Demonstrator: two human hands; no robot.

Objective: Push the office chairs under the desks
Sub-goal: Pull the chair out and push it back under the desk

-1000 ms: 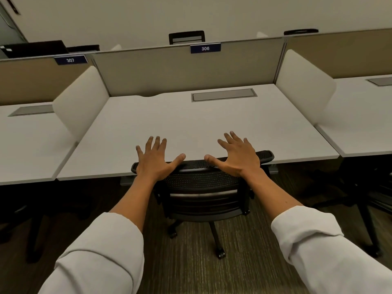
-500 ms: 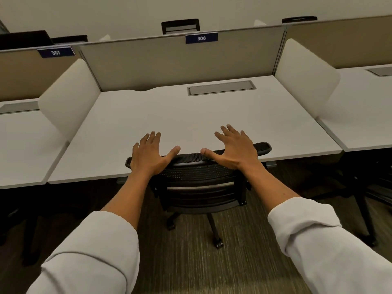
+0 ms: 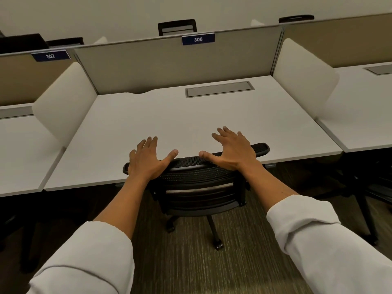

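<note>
A black mesh chair point(image 3: 199, 183) stands at the near edge of the middle desk point(image 3: 191, 122), its seat hidden beneath the desktop and its backrest just at the edge; its wheeled base shows on the carpet point(image 3: 191, 268) below. The left hand point(image 3: 146, 161) lies flat on the left end of the backrest's top rim, fingers spread and straight, gripping nothing; the right hand point(image 3: 233, 149) lies the same way on the right part of the rim, fingers splayed out over the desktop, thumb pointing inward; both palms press the rim rather than clasp it. Both sleeves point(image 3: 322, 247) are white and pushed up the forearms. The desk is white, with a grey cable hatch point(image 3: 219, 89) at its far side; side screens point(image 3: 67, 100) flank it left and right; a beige back panel carries a blue tag 306 point(image 3: 198, 39); the left neighbour's panel bears tag 307 point(image 3: 50, 56). Another desk point(image 3: 364, 115) stands to the right; dark chair tops point(image 3: 177, 26) show beyond the panel.
</note>
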